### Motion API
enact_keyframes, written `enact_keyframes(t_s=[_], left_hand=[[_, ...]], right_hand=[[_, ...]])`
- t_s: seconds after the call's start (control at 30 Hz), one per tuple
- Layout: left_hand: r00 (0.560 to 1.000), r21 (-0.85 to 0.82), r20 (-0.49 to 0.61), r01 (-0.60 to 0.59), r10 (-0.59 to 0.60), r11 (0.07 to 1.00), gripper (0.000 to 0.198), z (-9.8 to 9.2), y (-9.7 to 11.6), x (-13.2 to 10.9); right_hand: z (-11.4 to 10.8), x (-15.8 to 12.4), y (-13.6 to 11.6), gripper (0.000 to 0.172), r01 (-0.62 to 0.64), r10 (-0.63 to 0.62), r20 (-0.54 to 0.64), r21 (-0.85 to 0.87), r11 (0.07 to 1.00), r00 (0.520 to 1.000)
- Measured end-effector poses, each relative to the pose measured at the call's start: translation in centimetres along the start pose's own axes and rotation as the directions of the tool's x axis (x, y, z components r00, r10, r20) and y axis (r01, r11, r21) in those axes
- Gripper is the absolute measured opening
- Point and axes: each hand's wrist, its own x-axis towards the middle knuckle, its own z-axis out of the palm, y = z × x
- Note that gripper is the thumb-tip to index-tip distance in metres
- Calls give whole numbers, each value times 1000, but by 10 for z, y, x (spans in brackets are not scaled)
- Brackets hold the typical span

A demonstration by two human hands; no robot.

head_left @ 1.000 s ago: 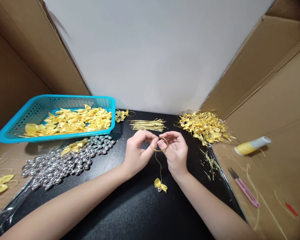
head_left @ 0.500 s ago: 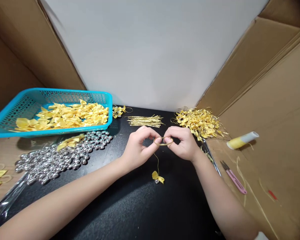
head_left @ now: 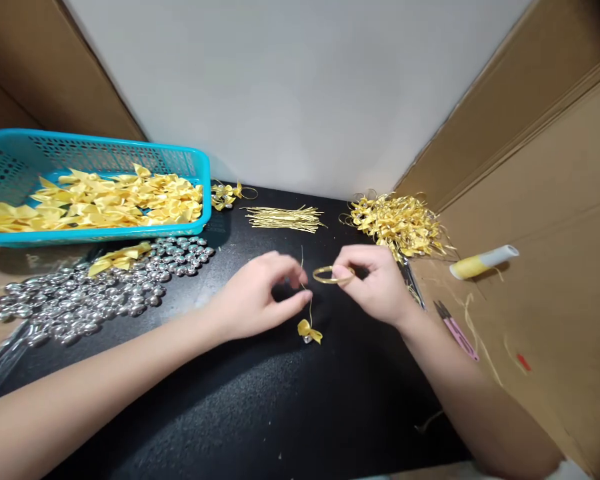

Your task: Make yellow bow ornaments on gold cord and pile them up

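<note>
Change: half a second ago both hands pinched the loop together; the hands have since drawn apart and only the right one keeps it.
Worktop (head_left: 260,400): black sheet set between cardboard walls, carrying nearly everything below.
Basket (head_left: 204,200): blue, perforated, at the far left corner, filled with loose yellow bows (head_left: 105,200).
Bells (head_left: 95,293): silver heap along the left edge, just in front of the basket.
Finished pieces (head_left: 397,223): tangled yellow pile at the far right corner.
Left hand (head_left: 253,297): middle of the worktop, fingers curled, thumb and forefinger tips close together at the cord; motion blur hides whether they nip it, so I cannot tell.
Right hand (head_left: 375,283): just right of centre, thumb and forefinger closed on the gold loop.
Cut cords (head_left: 283,218): gold bundle at the middle of the far edge.
Tube (head_left: 480,263): yellow and white, lying on cardboard beyond the right edge.
Snips (head_left: 455,330): pink-handled, on cardboard beyond the right edge, nearer than the tube.
Gold loop (head_left: 333,275): held above the worktop's middle, between the two hands.
Cord (head_left: 310,303): thin gold strand passing the left fingertips, running down to the bow.
Bow with bell (head_left: 310,331): yellow, resting on the worktop's middle, below the gap between the hands.
</note>
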Motion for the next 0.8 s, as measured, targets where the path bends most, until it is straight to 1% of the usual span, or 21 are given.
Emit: enact_keyframes(t_s=[0.03,0.07,0.1,0.13,0.17,0.2,0.23,0.33,0.4,0.5,0.57,0.63,0.7,0.8], left_hand=[[992,51,110,49,-54,998,15,3,-2,-6],[973,101,197,105,-123,989,17,7,-4,-11],[947,143,263,149,-183,978,18,11,-4,-15],[925,176,306,177,-225,968,19,14,-4,-18],[910,201,332,188,-248,961,19,18,-2,-19],[901,218,350,186,-255,958,18,21,0,-19],[898,231,360,176,-252,957,16,24,2,-19],[896,271,379,133,-233,953,13,32,10,-20],[894,314,386,104,-227,944,10,37,14,-23],[899,383,386,45,-205,922,12,43,16,-31],[909,371,371,41,-188,928,14,45,16,-35],[913,271,361,92,-190,958,13,45,14,-36],[912,119,358,165,-198,979,12,43,11,-33],[915,-75,350,240,-200,968,10,39,8,-27]], right_hand=[[3,-13,4,24,-80,80,13,29,996,997],[8,-26,8,23,-173,171,40,51,984,984],[14,-40,12,21,-267,263,70,57,962,962],[21,-52,16,21,-362,356,104,54,930,929],[27,-63,19,21,-426,418,124,48,903,900],[34,-72,20,20,-451,444,127,24,892,887],[39,-79,21,20,-444,442,120,-6,896,889],[49,-90,17,21,-352,359,93,-88,932,929],[50,-92,14,22,-307,317,86,-115,945,945],[48,-93,13,22,-267,277,82,-117,957,957],[45,-91,14,22,-228,238,76,-114,967,968],[42,-88,14,21,-177,186,62,-126,976,981],[38,-82,13,21,-125,134,53,-147,981,990],[31,-73,12,21,-68,78,59,-162,984,995]])
